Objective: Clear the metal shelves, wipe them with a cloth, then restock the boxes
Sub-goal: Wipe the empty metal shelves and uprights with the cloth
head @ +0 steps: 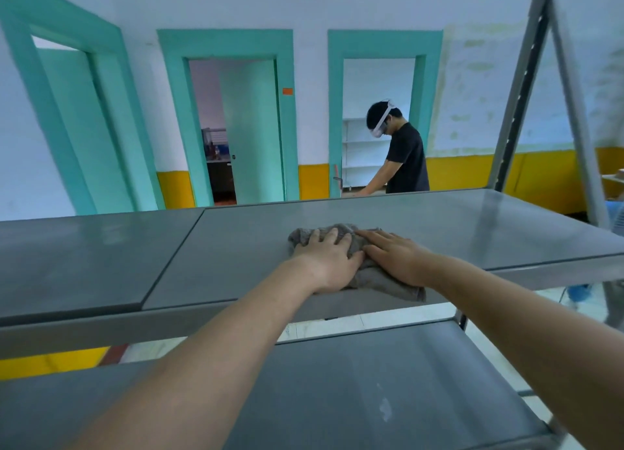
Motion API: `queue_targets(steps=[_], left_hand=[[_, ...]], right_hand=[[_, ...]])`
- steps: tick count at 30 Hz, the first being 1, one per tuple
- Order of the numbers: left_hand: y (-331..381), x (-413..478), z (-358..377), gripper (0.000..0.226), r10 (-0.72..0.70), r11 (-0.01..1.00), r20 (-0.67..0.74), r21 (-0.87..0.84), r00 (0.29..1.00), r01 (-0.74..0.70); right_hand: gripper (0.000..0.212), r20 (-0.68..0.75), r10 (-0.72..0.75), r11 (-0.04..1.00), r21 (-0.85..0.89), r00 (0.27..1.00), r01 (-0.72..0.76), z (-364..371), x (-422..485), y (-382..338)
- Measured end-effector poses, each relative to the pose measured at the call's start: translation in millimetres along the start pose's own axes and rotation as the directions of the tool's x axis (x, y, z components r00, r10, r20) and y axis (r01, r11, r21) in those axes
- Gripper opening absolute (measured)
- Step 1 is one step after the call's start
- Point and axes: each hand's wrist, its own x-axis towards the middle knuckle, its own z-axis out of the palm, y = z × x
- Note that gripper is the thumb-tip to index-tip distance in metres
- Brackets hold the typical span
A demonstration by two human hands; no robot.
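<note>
1. Nearest, across the bottom of the frame, lies the lower shelf (354, 375). It is bare grey metal with a pale smudge at lower right. Both forearms reach over it towards the tier above.
2. At frame centre the cloth (380, 280), grey and crumpled, sits on the upper shelf (236, 247) close to its front lip. Its long axis runs from upper left to lower right, and its near corner reaches the front edge.
3. The left hand (329, 264) lies flat on the cloth's left part, fingers extended and gripping nothing. The right hand (395, 257) presses the right part the same way, palm down with straight fingers. The two sit side by side, thumbs nearly meeting, so the cloth is directly beneath both palms and neither hand is nearer.
4. By my judgement this is the wiping step. The shelf is cleared and restocking has not started. I can pick out no boxes for certain.
5. Bare metal stretches widely to the left of the hands and less so to the right. A panel seam (179, 260) crosses the shelf diagonally at left centre, and a leftward stroke may catch on it.
6. At the right of the frame the slotted upright post (520, 112) bounds any rightward stroke.
7. Far beyond, right of centre, another person (407, 159) in a dark shirt bends over something, well apart from the shelf. Teal door frames (175, 112) line the wall behind.
</note>
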Motion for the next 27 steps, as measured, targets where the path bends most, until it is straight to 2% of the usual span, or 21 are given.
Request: queue_targets(steps=[8, 15, 17, 20, 22, 25, 27], left_hand=[[-1, 72, -3, 0.070, -0.036, 0.999, -0.024, 0.011, 0.999, 0.036], [-9, 172, -2, 0.070, -0.032, 0.999, -0.025, 0.036, 0.999, 0.033], [-15, 199, 0, 0.081, -0.028, 0.999, -0.033, 0.046, 0.999, 0.029], [-23, 241, 3, 0.109, -0.031, 0.996, -0.049, 0.087, 0.998, 0.035], [-30, 265, 6, 0.117, -0.034, 0.992, -0.049, 0.116, 0.998, 0.039], [-33, 287, 7, 0.113, -0.055, 0.997, -0.120, 0.046, 0.991, 0.061], [-34, 291, 4, 0.104, -0.083, 0.995, -0.078, 0.047, 0.993, 0.087]], right_hand=[[0.055, 0.047, -0.015, 1.000, 0.014, 0.999, 0.014, -11, 66, 40], [0.056, 0.046, -0.034, 0.999, -0.006, 0.998, 0.035, -16, 144, 91], [0.056, 0.049, -0.051, 0.999, 0.008, 0.998, 0.050, -18, 167, 103], [0.057, 0.063, -0.074, 0.997, 0.032, 0.995, 0.072, -21, 201, 124], [0.057, 0.063, -0.085, 0.995, 0.051, 0.994, 0.082, -21, 219, 133], [0.056, 0.061, -0.101, 0.993, 0.061, 0.993, 0.097, -21, 239, 143], [0.057, 0.058, -0.101, 0.993, 0.065, 0.993, 0.097, -20, 246, 146]])
